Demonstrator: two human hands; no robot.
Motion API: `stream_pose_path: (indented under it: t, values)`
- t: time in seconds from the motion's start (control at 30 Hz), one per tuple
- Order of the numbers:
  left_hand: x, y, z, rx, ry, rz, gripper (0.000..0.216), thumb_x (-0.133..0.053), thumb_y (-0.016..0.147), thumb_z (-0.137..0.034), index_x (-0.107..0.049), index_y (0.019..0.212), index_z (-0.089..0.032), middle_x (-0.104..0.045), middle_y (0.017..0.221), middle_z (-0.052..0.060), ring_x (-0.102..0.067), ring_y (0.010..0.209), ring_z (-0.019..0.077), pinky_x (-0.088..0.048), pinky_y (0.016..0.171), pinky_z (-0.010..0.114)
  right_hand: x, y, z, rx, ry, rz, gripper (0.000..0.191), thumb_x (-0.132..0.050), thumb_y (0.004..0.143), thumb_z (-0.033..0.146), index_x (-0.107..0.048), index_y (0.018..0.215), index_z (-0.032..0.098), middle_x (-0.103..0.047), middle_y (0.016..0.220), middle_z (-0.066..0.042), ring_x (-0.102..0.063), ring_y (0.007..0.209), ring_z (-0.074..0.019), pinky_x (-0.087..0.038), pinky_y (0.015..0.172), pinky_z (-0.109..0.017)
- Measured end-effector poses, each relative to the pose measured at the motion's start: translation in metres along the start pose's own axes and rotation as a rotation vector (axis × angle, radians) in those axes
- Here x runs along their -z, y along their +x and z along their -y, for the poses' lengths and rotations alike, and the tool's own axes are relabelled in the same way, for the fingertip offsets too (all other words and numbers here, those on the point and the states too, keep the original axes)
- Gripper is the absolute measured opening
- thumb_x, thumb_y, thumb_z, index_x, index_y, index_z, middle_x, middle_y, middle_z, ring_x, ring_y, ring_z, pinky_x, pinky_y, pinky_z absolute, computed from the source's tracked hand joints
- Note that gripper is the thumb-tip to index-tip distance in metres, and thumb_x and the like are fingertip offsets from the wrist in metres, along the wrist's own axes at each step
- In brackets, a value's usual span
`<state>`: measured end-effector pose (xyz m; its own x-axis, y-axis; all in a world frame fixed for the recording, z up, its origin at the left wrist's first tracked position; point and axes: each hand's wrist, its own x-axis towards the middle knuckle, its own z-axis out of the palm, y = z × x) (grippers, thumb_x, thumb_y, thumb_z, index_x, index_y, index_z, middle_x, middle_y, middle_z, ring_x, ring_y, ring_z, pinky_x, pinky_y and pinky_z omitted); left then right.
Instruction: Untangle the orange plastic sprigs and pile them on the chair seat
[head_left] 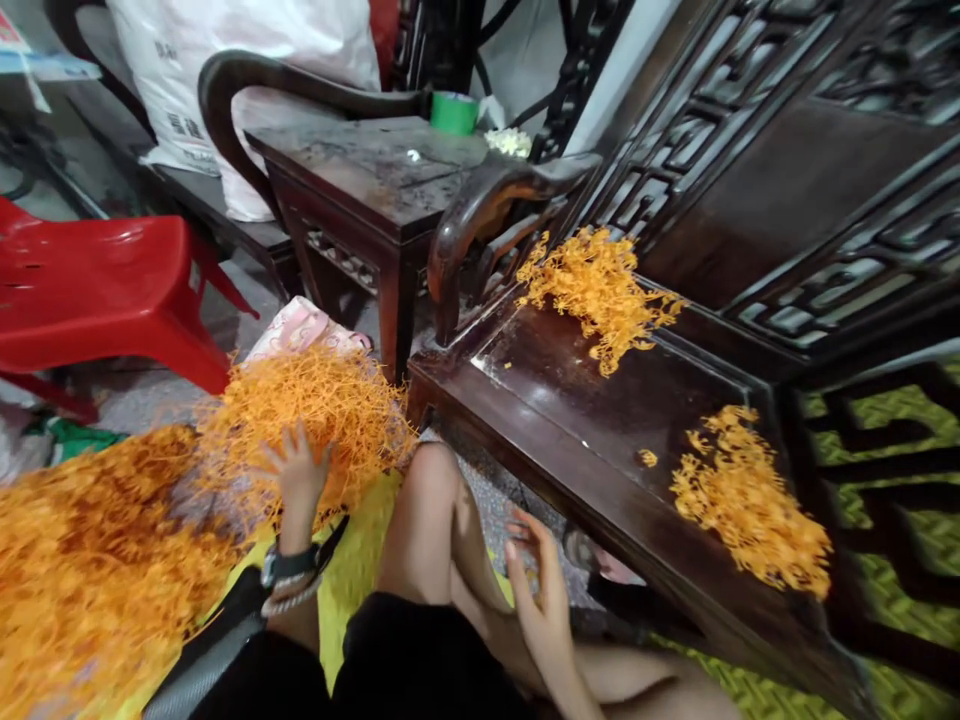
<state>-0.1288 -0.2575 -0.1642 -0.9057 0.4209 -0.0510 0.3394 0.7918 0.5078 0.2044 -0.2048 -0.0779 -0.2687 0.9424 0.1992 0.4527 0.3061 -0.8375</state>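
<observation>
- Two bare hands show in the head view, both belonging to the seated person, whose bent knee lies between them.
- Left hand [298, 470]: fingers [302, 440] spread wide and straight, tips pressed into the near edge of the orange strand heap [315, 395]. No strand is pinched; the hand touches the heap without gripping it. A watch and bracelets [289, 578] circle the wrist.
- Right hand [536, 590]: fingers loosely bent and held apart, thumb clear of them, palm turned inward. Nothing shows within it. It hangs just beside the knee, below the front edge of the wooden bench [570, 410], touching neither.
- Orange strand heap: lies on the floor over a yellow sheet [360, 570], left of the knee, and runs into a larger orange mass [82, 560] at the lower left.
- Two small piles of orange pieces rest on the bench seat, well apart: the rear pile [600, 290] by the armrest, the near pile [750, 515] toward the right end.
- Behind: a small dark table [375, 170] bearing a green tape roll [454, 112], a red plastic chair [97, 290], and a white sack [247, 40].
</observation>
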Motion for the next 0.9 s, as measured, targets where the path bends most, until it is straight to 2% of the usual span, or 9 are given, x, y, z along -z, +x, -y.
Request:
stream_pose_path:
  t: [0.13, 0.23, 0.33, 0.43, 0.47, 0.6, 0.67, 0.8, 0.9]
  values:
    - [0.037, 0.002, -0.012, -0.098, -0.062, -0.184, 0.050, -0.051, 0.089, -0.047, -0.061, 0.127, -0.016, -0.053, 0.142, 0.020, -0.029, 0.142, 0.0435, -0.024, 0.108, 0.069, 0.069, 0.044, 0.018, 0.262, -0.229, -0.020, 0.017, -0.056, 0.088, 0.029, -0.066, 0.102, 0.027, -0.070, 0.096, -0.009, -0.068, 0.088, -0.0246, -0.055, 0.077, -0.039]
    - [0.066, -0.002, -0.058, -0.381, -0.368, -0.247, 0.038, -0.051, 0.091, -0.045, -0.064, 0.119, -0.024, -0.064, 0.130, 0.009, -0.052, 0.128, 0.0330, -0.036, 0.111, 0.054, 0.108, 0.109, 0.024, 0.433, -0.399, -0.018, 0.015, -0.057, 0.088, 0.032, -0.067, 0.097, 0.024, -0.070, 0.090, -0.007, -0.066, 0.083, -0.0225, -0.052, 0.079, -0.039]
    - [0.090, -0.017, -0.140, -0.724, -0.645, -0.048, 0.026, -0.053, 0.093, -0.038, -0.067, 0.114, -0.029, -0.071, 0.116, 0.004, -0.064, 0.110, 0.0255, -0.046, 0.102, 0.045, 0.118, 0.192, 0.017, 0.428, -0.584, -0.020, 0.031, -0.057, 0.088, 0.046, -0.068, 0.098, 0.019, -0.069, 0.099, -0.011, -0.063, 0.096, -0.0245, -0.046, 0.089, -0.042]
    - [0.100, -0.034, -0.243, -1.188, -0.653, 0.142, 0.025, -0.051, 0.095, -0.031, -0.070, 0.111, -0.025, -0.074, 0.110, 0.005, -0.067, 0.100, 0.0215, -0.047, 0.098, 0.039, 0.104, 0.261, 0.006, 0.166, -0.680, -0.040, 0.069, -0.062, 0.080, 0.054, -0.057, 0.120, -0.002, -0.060, 0.117, -0.027, -0.058, 0.109, -0.0290, -0.044, 0.091, -0.041]
    - [0.098, -0.039, -0.278, -1.323, -0.607, 0.185, 0.028, -0.050, 0.096, -0.028, -0.068, 0.115, -0.023, -0.073, 0.111, 0.006, -0.066, 0.102, 0.0215, -0.047, 0.098, 0.039, 0.095, 0.276, 0.004, 0.104, -0.711, 0.009, 0.071, -0.056, 0.085, 0.050, -0.051, 0.126, -0.007, -0.057, 0.122, -0.031, -0.058, 0.111, -0.0276, -0.043, 0.091, -0.039]
    - [0.064, -0.049, -0.399, -1.614, -0.263, 0.277, 0.037, -0.047, 0.096, -0.022, -0.061, 0.130, -0.018, -0.066, 0.127, 0.010, -0.055, 0.121, 0.0225, -0.039, 0.108, 0.041, 0.055, 0.291, 0.006, 0.118, -0.762, 0.167, 0.028, -0.052, 0.090, 0.022, -0.064, 0.106, 0.001, -0.068, 0.106, -0.020, -0.064, 0.093, -0.0179, -0.046, 0.085, -0.028]
    - [0.034, -0.051, -0.438, -1.609, -0.026, 0.365, 0.043, -0.047, 0.097, -0.032, -0.053, 0.139, -0.025, -0.052, 0.147, 0.005, -0.038, 0.138, 0.0239, -0.028, 0.116, 0.045, 0.037, 0.277, 0.010, 0.140, -0.797, 0.223, 0.020, -0.050, 0.090, 0.014, -0.065, 0.101, 0.006, -0.069, 0.104, -0.017, -0.064, 0.085, -0.0177, -0.048, 0.082, -0.028]
    - [-0.034, -0.043, -0.470, -1.460, 0.161, 0.455, 0.060, -0.070, 0.080, -0.034, -0.057, 0.137, -0.025, -0.042, 0.153, 0.011, -0.024, 0.144, 0.0433, -0.014, 0.111, 0.072, 0.024, 0.236, 0.015, 0.190, -0.842, 0.310, 0.020, -0.052, 0.088, 0.021, -0.064, 0.102, 0.012, -0.065, 0.110, -0.017, -0.064, 0.079, -0.0195, -0.049, 0.072, -0.030]
    - [-0.069, -0.028, -0.477, -1.361, 0.211, 0.452, 0.062, -0.063, 0.084, -0.035, -0.048, 0.144, -0.027, -0.034, 0.158, 0.009, -0.015, 0.147, 0.0425, -0.008, 0.111, 0.074, 0.047, 0.221, 0.013, 0.195, -0.837, 0.315, 0.013, -0.051, 0.083, 0.012, -0.062, 0.089, 0.015, -0.064, 0.102, -0.012, -0.061, 0.075, -0.0177, -0.045, 0.067, -0.028]
